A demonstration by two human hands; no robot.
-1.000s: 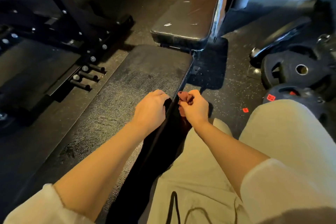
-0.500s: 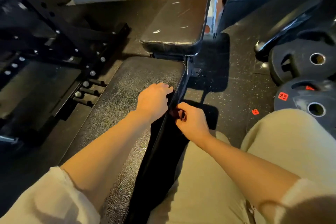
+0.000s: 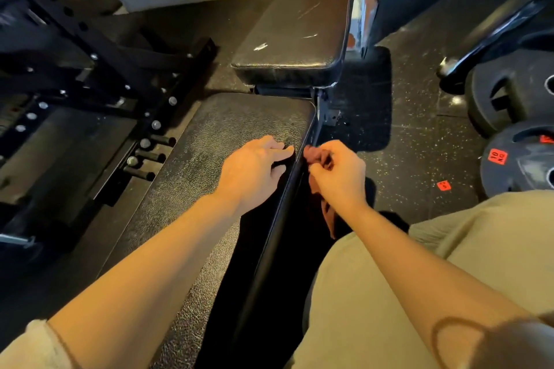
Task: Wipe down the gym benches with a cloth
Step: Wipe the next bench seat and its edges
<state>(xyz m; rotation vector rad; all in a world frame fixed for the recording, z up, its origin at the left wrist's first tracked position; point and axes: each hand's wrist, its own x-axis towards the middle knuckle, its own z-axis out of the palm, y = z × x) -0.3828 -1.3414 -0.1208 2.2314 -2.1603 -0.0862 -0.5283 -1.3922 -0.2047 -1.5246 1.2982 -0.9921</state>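
A black padded gym bench (image 3: 227, 141) runs away from me, with a second, scuffed black pad (image 3: 299, 27) beyond it. My left hand (image 3: 254, 171) rests on the long pad's right edge, fingers lying over it. Just to its right, my right hand (image 3: 338, 174) grips a dark red cloth (image 3: 316, 156) against the side of the pad. Part of the cloth hangs down below the hand into shadow.
A black steel rack (image 3: 90, 75) with pegs stands on the left. Black weight plates (image 3: 515, 141) lie on the speckled rubber floor at the right. My beige trouser legs (image 3: 374, 293) fill the lower right beside the bench.
Both hands have slid along the pad's right edge toward its far end. The right hand and the cloth went with them. My view has moved closer to the bench.
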